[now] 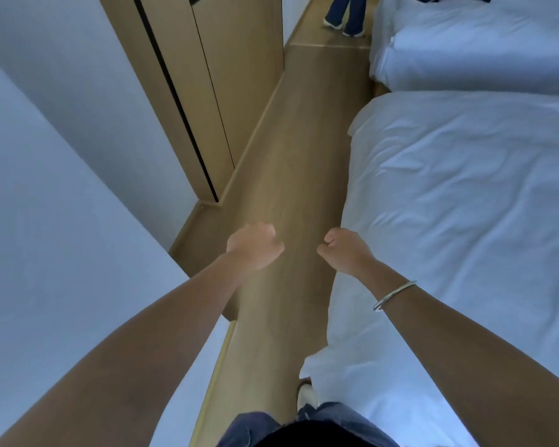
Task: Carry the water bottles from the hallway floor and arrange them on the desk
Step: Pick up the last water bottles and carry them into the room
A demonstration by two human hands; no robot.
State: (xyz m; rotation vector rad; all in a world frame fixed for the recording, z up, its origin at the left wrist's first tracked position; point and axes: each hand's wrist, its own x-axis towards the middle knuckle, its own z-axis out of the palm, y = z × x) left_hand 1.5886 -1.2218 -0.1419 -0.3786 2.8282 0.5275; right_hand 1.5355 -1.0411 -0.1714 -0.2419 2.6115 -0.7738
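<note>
No water bottle and no desk appear in the head view. My left hand (255,246) and my right hand (344,251) are stretched out in front of me over the wooden floor (297,140), a short gap between them. Both have loosely curled fingers and hold nothing. A silver bangle (394,295) sits on my right wrist. My foot in a light shoe (305,395) stands on the floor below.
A narrow wooden-floored passage runs ahead between a white wall (62,221) with a wooden wardrobe (207,75) on the left and a white-sheeted bed (465,204) on the right. A second bed (481,43) lies farther on. Another person's legs (347,14) stand at the far end.
</note>
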